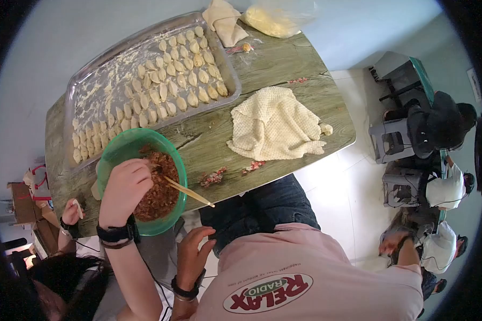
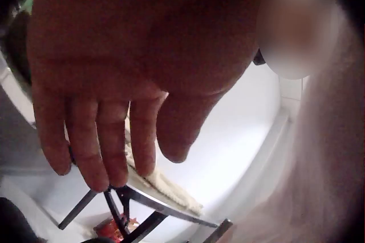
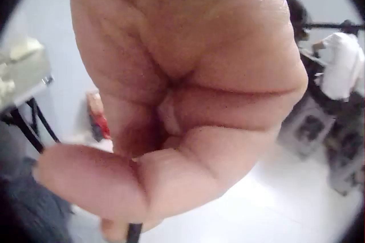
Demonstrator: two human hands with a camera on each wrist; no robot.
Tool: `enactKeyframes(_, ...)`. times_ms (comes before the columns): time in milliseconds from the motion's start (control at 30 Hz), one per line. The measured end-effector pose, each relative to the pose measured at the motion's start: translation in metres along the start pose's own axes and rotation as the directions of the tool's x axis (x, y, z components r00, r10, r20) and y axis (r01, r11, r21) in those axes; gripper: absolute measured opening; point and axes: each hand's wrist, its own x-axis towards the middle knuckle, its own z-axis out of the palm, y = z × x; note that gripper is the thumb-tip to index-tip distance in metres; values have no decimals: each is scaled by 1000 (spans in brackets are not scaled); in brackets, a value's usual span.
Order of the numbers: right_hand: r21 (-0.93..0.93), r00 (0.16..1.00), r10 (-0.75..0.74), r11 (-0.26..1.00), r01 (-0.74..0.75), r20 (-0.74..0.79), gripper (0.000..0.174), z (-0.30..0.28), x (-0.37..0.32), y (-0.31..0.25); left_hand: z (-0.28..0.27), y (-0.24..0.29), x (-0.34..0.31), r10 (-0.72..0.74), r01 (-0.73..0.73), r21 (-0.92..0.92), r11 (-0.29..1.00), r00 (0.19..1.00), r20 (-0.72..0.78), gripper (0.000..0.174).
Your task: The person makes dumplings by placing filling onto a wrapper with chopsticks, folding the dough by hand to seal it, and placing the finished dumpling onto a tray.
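Observation:
My left hand (image 1: 193, 255) hangs near the table edge below the green bowl (image 1: 181, 160), its fingers relaxed and apart. In the left wrist view that hand (image 2: 120, 78) has its fingers pointing down, with nothing held. Out to my right side is my right hand (image 1: 393, 242), away from the table. The right wrist view shows this hand (image 3: 188, 100) with fingers loosely bent and no object seen in it. Another person's hand (image 1: 126, 184) reaches into the bowl at the meat filling (image 1: 158, 203), beside a pale stick (image 1: 190, 193).
A metal tray (image 1: 233, 80) holds rows of dumplings (image 1: 171, 69). A cream cloth (image 1: 273, 123) lies on the wooden table (image 1: 284, 59). At the left, the other person's second hand (image 1: 70, 213) holds a pale wrapper. Several people and grey stools (image 1: 391, 142) are at the right.

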Motion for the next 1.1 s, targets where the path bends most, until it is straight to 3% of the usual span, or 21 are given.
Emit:
enactKeyframes(33, -33, 1000, -26, 999, 25, -9, 24, -48, -1, -18, 4, -11, 17, -118, 92, -201, 975, 986, -119, 25)
enactKeyframes(100, -107, 997, -79, 991, 76, -22, 24, -103, -5, -72, 6, -13, 19, -49, 27, -213, 977, 994, -99, 26)
enactKeyframes(133, 296, 985, 145, 949, -112, -95, 22, -133, 1, -111, 1, -6, 23, -43, 14, -243, 970, 992, -115, 26)
enactKeyframes(200, 640, 932, 318, 756, -138, -174, 25, -185, 26, -145, -4, 10, 31, -49, 7, -273, 962, 988, -146, 26)
enactKeyframes(233, 606, 930, 265, 793, -61, -254, 27, -209, 31, -172, -4, 14, 34, -26, -26, -253, 967, 980, -198, 27)
enactKeyframes(267, 548, 935, -3, 810, 210, -354, 26, -228, 37, -185, -2, 19, 36, -3, -57, -232, 971, 968, -249, 27)
enactKeyframes(333, 511, 783, -174, 671, 538, -597, 20, -253, 53, -227, 5, 30, 40, 3, -72, -272, 960, 969, -245, 28)
enactKeyframes(400, 385, 624, -204, 633, 672, -754, 16, -270, 81, -250, 15, 40, 46, 14, -90, -307, 947, 970, -241, 28)
enactKeyframes(433, 380, 621, -216, 627, 680, -753, 16, -270, 91, -264, 21, 41, 50, 16, -90, -312, 946, 973, -231, 28)
enactKeyframes(467, 43, 412, -300, 763, 645, -861, 20, -270, 98, -278, 26, 45, 53, 17, -89, -317, 944, 975, -221, 28)
enactKeyframes(500, -282, 193, -422, 820, 497, -886, 25, -270, 105, -285, 28, 50, 56, 12, -84, -310, 947, 974, -228, 28)
enactKeyframes(533, -284, 189, -427, 814, 507, -884, 25, -270, 111, -287, 30, 54, 60, 11, -76, -319, 945, 979, -202, 28)
enactKeyframes(600, -202, 306, -403, 829, 522, -863, 30, -270, 121, -288, 34, 61, 65, 4, -64, -323, 944, 983, -182, 28)
enactKeyframes(633, -203, 305, -408, 824, 529, -860, 30, -273, 121, -287, 36, 62, 67, 17, -76, -315, 946, 982, -187, 28)
enactKeyframes(700, -94, 503, -383, 857, 506, -775, 34, -276, 119, -282, 41, 64, 72, 28, -84, -304, 949, 982, -186, 28)
enactKeyframes(733, -90, 503, -381, 856, 509, -776, 34, -275, 120, -279, 43, 64, 76, 23, -77, -305, 949, 984, -177, 27)
enactKeyframes(800, -125, 363, -384, 814, 568, -849, 31, -271, 122, -275, 48, 67, 85, 17, -68, -306, 949, 986, -167, 27)
enactKeyframes(967, -197, 255, -526, 657, 728, -812, 30, -236, 107, -308, 56, 77, 116, 111, -131, -222, 966, 989, -100, 25)
enactKeyframes(1033, -493, 211, -681, 677, 546, -701, 29, -229, 114, -314, 57, 86, 127, 138, -149, -190, 970, 988, -69, 25)
enactKeyframes(1100, -505, 221, -682, 686, 525, -697, 31, -239, 124, -313, 58, 91, 137, 163, -168, -156, 973, 986, -44, 25)
